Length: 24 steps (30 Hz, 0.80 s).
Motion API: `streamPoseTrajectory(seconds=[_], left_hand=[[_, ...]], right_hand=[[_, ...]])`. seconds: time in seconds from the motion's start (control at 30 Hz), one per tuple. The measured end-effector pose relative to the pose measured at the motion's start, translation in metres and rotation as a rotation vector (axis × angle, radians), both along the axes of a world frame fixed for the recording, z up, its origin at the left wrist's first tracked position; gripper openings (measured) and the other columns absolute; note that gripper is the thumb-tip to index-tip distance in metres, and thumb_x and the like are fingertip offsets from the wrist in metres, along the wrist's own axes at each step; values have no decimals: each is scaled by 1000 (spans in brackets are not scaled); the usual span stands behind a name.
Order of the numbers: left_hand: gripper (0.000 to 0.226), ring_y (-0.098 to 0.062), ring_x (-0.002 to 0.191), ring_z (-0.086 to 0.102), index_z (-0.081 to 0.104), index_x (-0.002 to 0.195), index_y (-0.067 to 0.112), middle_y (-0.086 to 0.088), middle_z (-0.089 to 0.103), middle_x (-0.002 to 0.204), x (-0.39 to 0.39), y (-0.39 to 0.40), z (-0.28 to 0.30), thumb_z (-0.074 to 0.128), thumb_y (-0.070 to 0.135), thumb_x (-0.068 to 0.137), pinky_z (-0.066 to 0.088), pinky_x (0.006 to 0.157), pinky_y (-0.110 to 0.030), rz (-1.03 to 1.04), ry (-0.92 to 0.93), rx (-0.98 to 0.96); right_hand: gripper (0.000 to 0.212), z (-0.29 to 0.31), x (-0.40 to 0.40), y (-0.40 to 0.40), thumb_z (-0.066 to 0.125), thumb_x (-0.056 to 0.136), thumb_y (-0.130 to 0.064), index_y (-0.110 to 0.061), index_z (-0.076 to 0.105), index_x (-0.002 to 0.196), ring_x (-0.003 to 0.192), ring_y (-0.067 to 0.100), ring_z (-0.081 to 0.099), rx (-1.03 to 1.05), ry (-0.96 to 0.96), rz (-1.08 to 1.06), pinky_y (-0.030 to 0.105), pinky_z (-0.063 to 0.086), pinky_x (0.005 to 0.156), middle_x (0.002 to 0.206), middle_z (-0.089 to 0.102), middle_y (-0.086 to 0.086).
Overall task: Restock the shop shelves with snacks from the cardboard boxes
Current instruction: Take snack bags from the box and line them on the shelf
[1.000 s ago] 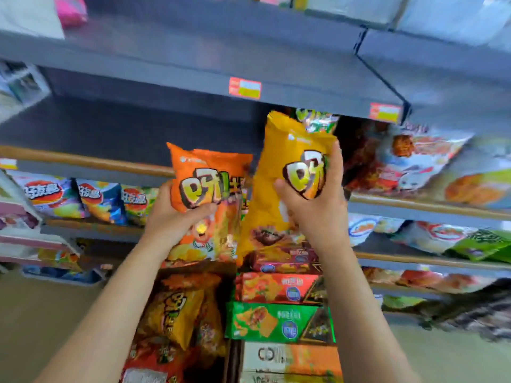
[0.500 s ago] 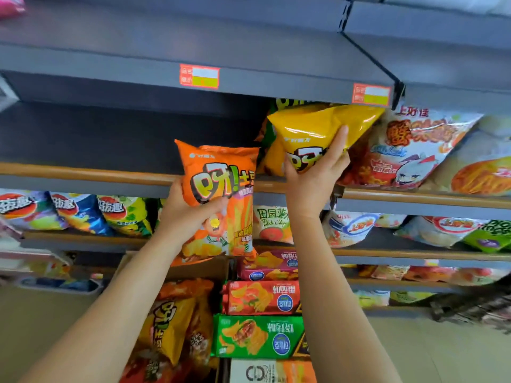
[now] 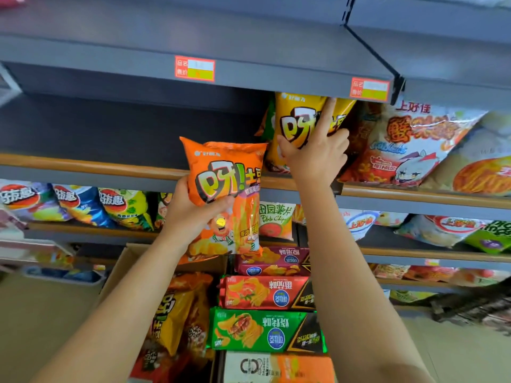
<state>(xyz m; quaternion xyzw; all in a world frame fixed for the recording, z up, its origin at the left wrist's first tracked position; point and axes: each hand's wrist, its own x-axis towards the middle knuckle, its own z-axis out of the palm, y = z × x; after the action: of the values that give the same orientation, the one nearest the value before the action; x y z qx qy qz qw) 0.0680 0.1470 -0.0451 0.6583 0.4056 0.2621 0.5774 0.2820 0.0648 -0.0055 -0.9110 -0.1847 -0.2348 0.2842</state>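
Observation:
My left hand (image 3: 190, 214) grips an orange snack bag (image 3: 221, 172) by its left side and holds it upright in front of the middle shelf's wooden rail (image 3: 83, 164). My right hand (image 3: 315, 156) is up on that shelf, holding a yellow snack bag (image 3: 298, 120) of the same brand. The thumb is on the bag's left side and the index finger points up along its front. The yellow bag stands upright under the grey shelf above (image 3: 249, 76). The open cardboard box (image 3: 121, 269) below holds more orange and yellow bags (image 3: 171, 319).
Left of the yellow bag the middle shelf is bare and dark (image 3: 110, 131). Large red and white snack bags (image 3: 406, 145) fill it to the right. The lower shelf carries small crisp bags (image 3: 83, 205). Flat red and green crisp packs (image 3: 265, 330) are stacked beside the box.
My right hand has carried the yellow bag from mid-air up onto the middle shelf and turned it from lying sideways to upright. The left hand has kept the orange bag at about the same height.

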Motion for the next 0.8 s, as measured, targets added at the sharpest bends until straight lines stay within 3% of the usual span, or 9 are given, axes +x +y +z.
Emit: streamPoseTrajectory(seconds=[0.1, 0.17, 0.23, 0.3, 0.4, 0.47, 0.6, 0.7, 0.8], left_hand=[[80, -9, 109, 61, 43, 134, 36, 17, 62, 118, -10, -2, 2, 87, 45, 67, 56, 86, -41, 19, -6, -43], [79, -9, 109, 60, 42, 136, 36, 16, 61, 119, -19, -7, 4, 84, 44, 69, 54, 78, -35, 35, -13, -71], [76, -8, 108, 61, 44, 134, 36, 15, 62, 118, -32, -12, 2, 83, 43, 69, 52, 74, -31, 46, -22, -108], [78, -13, 108, 63, 48, 133, 35, 12, 65, 118, -51, -18, -3, 83, 44, 64, 53, 77, -34, 74, -30, -169], [84, -20, 111, 67, 54, 130, 38, 7, 70, 119, -89, -23, -21, 90, 48, 55, 55, 91, -44, 142, -67, -249], [75, -23, 114, 66, 54, 130, 37, 3, 69, 124, -114, -22, -36, 83, 46, 61, 53, 94, -46, 133, -114, -297], [86, -23, 112, 66, 54, 126, 35, -3, 66, 128, -155, -7, -78, 89, 54, 50, 54, 91, -43, 98, -9, -403], [70, -16, 94, 73, 59, 126, 24, -6, 72, 119, -189, 7, -122, 89, 30, 64, 58, 68, -29, 105, 95, -459], [53, -13, 92, 73, 61, 122, 24, -1, 74, 111, -225, 24, -163, 83, 13, 75, 58, 75, -33, 206, 147, -452]], right_hand=[[102, 0, -4, -18, 57, 81, -72, -24, 13, 160, 99, 37, 52, 139, 50, 117, 45, 46, 85, 115, 49, 21], [83, -9, -22, -37, 58, 89, -53, -19, 25, 158, 105, 38, 51, 303, -23, 126, 44, 45, 90, 122, 49, 23], [63, -20, -57, -53, 57, 91, -31, -11, 40, 149, 104, 33, 51, 442, -55, 174, 36, 41, 83, 121, 51, 20], [46, -39, -94, -57, 54, 92, -29, -9, 49, 133, 100, 27, 54, 496, 200, 368, 29, 37, 76, 114, 55, 13], [63, -59, -142, -50, 56, 88, -66, -17, 46, 128, 106, 18, 56, 332, 870, 706, 36, 46, 87, 111, 59, -2], [72, -66, -170, -45, 59, 85, -68, -19, 42, 136, 113, 12, 55, 204, 1203, 824, 31, 45, 92, 124, 59, -7], [69, -109, -227, -32, 69, 83, -60, -24, 43, 136, 101, 10, 57, 35, 1280, 809, 30, 44, 84, 121, 62, -9], [61, -159, -264, -16, 61, 87, -63, -26, 48, 134, 102, 10, 57, 6, 1374, 741, 28, 42, 87, 114, 61, -12], [69, -217, -293, 6, 46, 88, -72, -21, 53, 134, 116, 25, 60, -68, 1461, 556, 37, 46, 102, 126, 64, 2]])
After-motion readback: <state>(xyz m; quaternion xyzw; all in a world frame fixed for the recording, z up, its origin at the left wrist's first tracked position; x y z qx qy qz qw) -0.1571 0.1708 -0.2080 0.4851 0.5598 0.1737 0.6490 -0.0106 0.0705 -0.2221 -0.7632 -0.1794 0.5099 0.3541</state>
